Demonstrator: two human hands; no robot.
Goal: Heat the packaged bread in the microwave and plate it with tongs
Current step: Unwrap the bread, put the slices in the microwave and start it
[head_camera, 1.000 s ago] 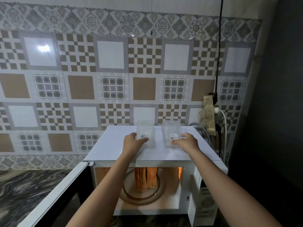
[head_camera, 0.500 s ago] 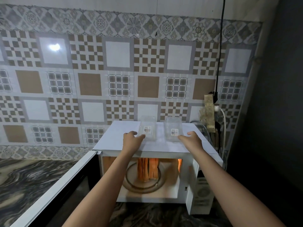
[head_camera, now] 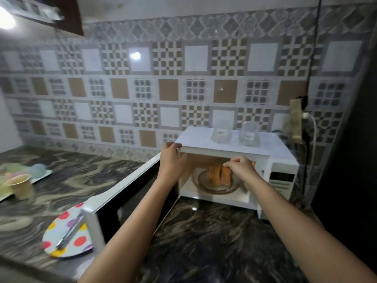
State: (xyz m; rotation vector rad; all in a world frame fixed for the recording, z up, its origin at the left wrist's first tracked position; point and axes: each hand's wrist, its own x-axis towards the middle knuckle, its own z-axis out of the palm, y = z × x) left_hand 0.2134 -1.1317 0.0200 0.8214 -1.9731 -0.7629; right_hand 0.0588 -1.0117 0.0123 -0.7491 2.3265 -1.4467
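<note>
Both hands are coming off the 2 clear packs on top of the microwave and dropping to its open mouth. Left hand is gripping the top front corner. Right hand, fingers curled, is hovering just above the bread on the turntable; cannot tell if it's pinching anything. Tongs are lying on the dotted plate at 8 o'clock of the microwave. Bread is loaded; closing the door looks next.
</note>
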